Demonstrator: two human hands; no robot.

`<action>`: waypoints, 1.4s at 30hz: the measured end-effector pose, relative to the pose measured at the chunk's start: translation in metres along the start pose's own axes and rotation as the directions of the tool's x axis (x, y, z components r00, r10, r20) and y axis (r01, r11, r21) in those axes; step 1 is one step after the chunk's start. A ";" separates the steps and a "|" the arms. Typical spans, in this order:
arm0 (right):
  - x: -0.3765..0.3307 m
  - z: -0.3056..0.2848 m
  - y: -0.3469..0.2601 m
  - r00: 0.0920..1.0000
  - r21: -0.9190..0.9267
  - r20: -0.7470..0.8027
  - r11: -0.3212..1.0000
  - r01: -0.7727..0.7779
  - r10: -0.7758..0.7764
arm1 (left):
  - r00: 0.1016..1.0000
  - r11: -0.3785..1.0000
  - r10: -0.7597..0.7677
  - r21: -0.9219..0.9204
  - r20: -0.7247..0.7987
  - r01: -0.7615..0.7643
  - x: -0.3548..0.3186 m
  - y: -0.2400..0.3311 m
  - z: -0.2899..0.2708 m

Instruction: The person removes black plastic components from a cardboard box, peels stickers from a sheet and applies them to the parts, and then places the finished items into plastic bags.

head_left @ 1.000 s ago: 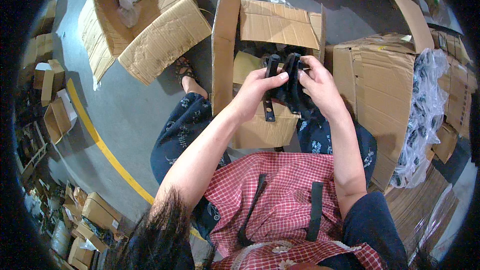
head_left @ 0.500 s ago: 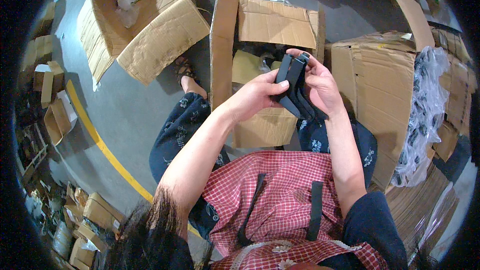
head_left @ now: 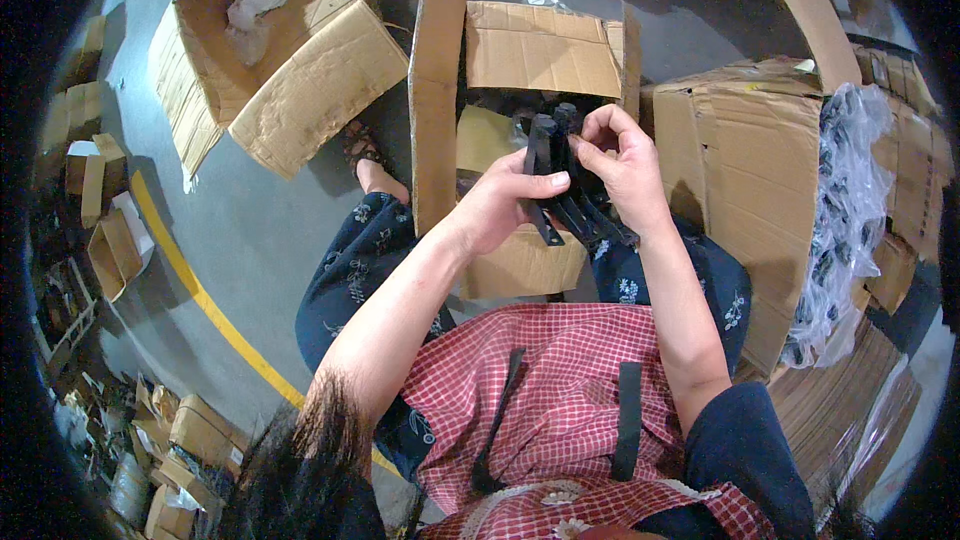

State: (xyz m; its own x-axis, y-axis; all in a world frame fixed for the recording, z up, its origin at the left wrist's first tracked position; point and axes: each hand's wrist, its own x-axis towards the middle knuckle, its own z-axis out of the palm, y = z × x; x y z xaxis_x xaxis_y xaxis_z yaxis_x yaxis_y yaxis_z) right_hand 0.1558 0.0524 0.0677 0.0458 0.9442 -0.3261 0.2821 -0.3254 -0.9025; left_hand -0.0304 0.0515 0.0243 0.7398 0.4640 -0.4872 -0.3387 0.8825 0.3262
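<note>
Evidently, left hand (head_left: pixel 500 198) clasps black strips (head_left: pixel 574 216) over the open box (head_left: pixel 437 105) | right hand (head_left: pixel 628 165) curled at their upper ends, its grip unclear | left probably steadies, freeing the right

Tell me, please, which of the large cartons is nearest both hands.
The middle carton, beneath the held black parts; the left carton and right carton stand farther off.
</note>
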 end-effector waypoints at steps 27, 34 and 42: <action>-0.026 -0.025 -0.080 0.988 -0.214 0.144 0.974 0.077 -0.047 | 0.985 0.985 -0.058 -0.148 0.165 0.083 -0.010 0.014 0.010; -0.027 -0.023 -0.091 0.990 -0.101 0.137 0.995 -0.017 0.031 | 0.883 0.923 -0.052 -0.315 0.466 0.221 -0.010 0.012 0.007; -0.028 -0.017 -0.089 0.978 -0.070 0.184 0.991 0.118 -0.104 | 0.903 0.900 0.028 -0.404 0.428 0.163 -0.018 0.003 0.013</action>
State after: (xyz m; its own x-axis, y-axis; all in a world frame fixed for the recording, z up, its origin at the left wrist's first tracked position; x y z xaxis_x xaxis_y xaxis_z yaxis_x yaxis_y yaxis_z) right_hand 0.1455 0.0556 0.1618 -0.1605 0.9474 -0.2769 0.3516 -0.2072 -0.9129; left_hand -0.0368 0.0451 0.0444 0.9075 0.4114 -0.0844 -0.4189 0.9009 -0.1131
